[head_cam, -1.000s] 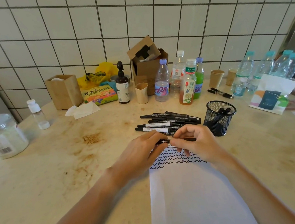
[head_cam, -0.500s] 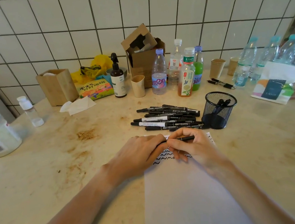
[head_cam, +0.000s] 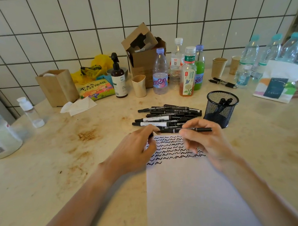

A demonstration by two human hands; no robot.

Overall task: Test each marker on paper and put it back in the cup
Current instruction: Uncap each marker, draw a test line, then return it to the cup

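Marker (head_cam: 191, 129) lay crosswise in the right hand (head_cam: 207, 142) – cup (head_cam: 220, 108) just beyond; left hand (head_cam: 138, 150) pinched its cap (head_cam: 151, 135)

The left hand (head_cam: 138, 148) covers the paper's (head_cam: 193, 195) upper left corner and hides whatever its curled fingers hold (possibly a cap). The right hand (head_cam: 203, 140) covers the marker's (head_cam: 203, 130) middle. The paper's lower end runs off the bottom edge. Print on the piled markers (head_cam: 166, 115) is too small to read.
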